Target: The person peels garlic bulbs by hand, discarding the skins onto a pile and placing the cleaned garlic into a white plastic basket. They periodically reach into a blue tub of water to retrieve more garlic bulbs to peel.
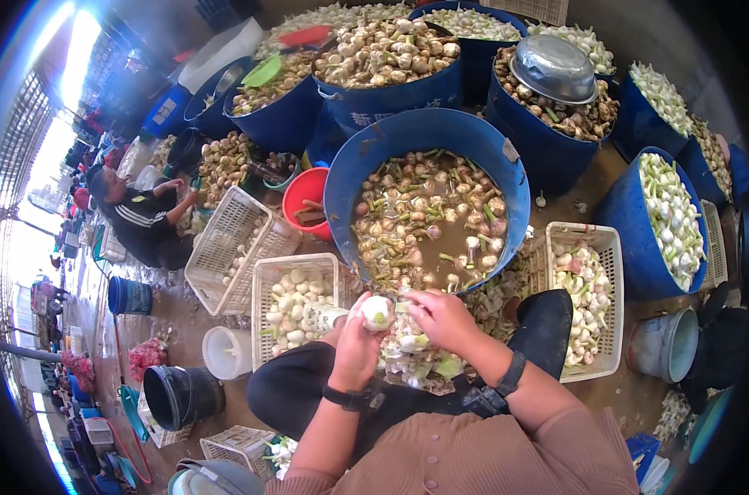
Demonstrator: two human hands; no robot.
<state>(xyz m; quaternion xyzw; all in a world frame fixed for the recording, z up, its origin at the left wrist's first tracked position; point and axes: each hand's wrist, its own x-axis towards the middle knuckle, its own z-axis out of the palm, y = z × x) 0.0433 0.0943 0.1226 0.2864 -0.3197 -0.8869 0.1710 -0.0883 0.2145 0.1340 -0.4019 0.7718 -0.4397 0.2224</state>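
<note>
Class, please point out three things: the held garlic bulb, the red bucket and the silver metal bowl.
Garlic bulb [378, 314]: head view, middle of its visible side.
Red bucket [305, 188]: head view, inner wall.
Silver metal bowl [553, 68]: head view, upturned base.

Head view, single wide fisheye, carried on the wearer's head and directed forward and steeply down. The left grip [354, 355] and right grip [443, 320] lie close to the lens, just below mid-field; the forearms [318, 429] rise to them from the lower edge, with the brown shirt [440, 450] beneath, seen from above. Directly beyond the grips, a large blue tub [428, 128] is viewed obliquely through its open mouth, and filled tubs [341, 101] farther off reach toward the upper margin. Far to the left of the grips, a co-worker [147, 224] appears small, and a latticed wall [15, 194] bows along the rim. Dark vignetting rounds off the corners.
</note>
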